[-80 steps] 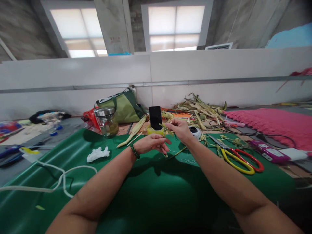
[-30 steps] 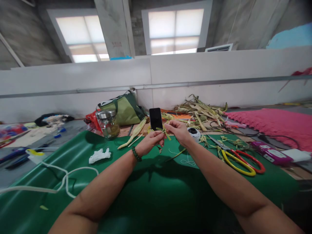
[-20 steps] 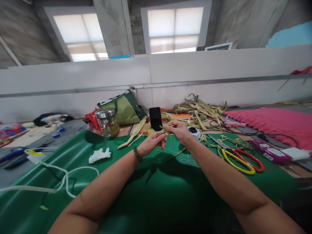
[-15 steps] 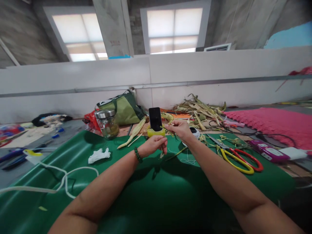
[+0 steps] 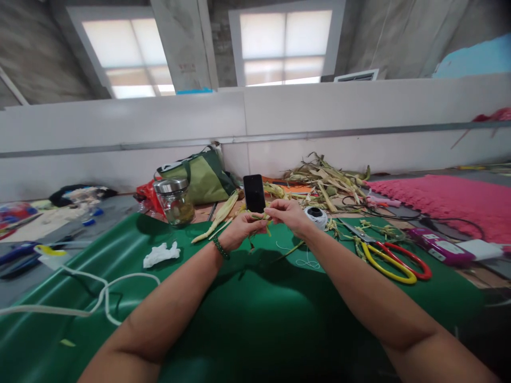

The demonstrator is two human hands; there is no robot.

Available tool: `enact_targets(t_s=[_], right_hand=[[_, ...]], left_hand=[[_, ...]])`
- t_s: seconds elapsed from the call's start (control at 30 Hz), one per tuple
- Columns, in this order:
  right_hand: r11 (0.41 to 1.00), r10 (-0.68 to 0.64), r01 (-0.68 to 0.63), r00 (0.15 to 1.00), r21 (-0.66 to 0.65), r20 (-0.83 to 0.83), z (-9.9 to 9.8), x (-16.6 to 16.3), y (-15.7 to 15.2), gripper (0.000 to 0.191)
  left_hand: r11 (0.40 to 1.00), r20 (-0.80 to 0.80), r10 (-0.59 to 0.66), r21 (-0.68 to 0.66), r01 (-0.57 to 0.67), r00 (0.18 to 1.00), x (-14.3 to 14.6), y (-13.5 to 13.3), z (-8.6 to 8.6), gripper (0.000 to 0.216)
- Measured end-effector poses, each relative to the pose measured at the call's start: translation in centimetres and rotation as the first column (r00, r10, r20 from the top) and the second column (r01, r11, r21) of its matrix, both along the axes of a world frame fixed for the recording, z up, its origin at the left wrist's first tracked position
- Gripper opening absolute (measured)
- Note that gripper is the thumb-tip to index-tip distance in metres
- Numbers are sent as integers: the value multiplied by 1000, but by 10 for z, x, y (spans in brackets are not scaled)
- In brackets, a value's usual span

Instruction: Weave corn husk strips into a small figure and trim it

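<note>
Over the green mat (image 5: 120, 244), unfinished-looking husk strips (image 5: 258, 216) are now pinched mid-frame by left hand (image 5: 244, 229) and right hand (image 5: 290, 215), a centre-right husk pile (image 5: 325, 178) yet unworked.

Two hands (image 5: 242, 230); two windows (image 5: 267, 36); one phone (image 5: 254, 193); one jar (image 5: 178, 205); one spool (image 5: 319, 219); one bag (image 5: 203, 178).
</note>
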State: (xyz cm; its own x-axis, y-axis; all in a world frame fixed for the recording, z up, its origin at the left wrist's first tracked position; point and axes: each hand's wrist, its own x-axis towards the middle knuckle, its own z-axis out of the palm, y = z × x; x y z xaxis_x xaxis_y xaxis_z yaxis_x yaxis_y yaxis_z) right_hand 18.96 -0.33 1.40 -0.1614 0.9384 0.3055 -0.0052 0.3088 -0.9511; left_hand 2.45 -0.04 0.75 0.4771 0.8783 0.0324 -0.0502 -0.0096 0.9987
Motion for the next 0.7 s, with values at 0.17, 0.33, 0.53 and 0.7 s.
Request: enact_targets(t_s=[0.17, 0.33, 0.53, 0.7], right_hand=[[995, 99, -99, 993, -3, -57, 2, 3, -2, 30], [977, 211, -211, 977, 1, -26, 5, 4, -6, 27], [998, 65, -65, 995, 3, -80, 1, 4, 1, 36], [1000, 20, -20, 1000, 6, -16, 5, 6, -1, 40]], left_hand=[[995, -67, -103, -19, 102, 992, -9, 0, 6, 39], [974, -80, -211, -106, 202, 974, -13, 3, 7, 32], [986, -24, -40, -166, 35, 999, -10, 1, 9, 34], [979, 35, 5, -206, 2, 999, -7, -1, 11, 37]])
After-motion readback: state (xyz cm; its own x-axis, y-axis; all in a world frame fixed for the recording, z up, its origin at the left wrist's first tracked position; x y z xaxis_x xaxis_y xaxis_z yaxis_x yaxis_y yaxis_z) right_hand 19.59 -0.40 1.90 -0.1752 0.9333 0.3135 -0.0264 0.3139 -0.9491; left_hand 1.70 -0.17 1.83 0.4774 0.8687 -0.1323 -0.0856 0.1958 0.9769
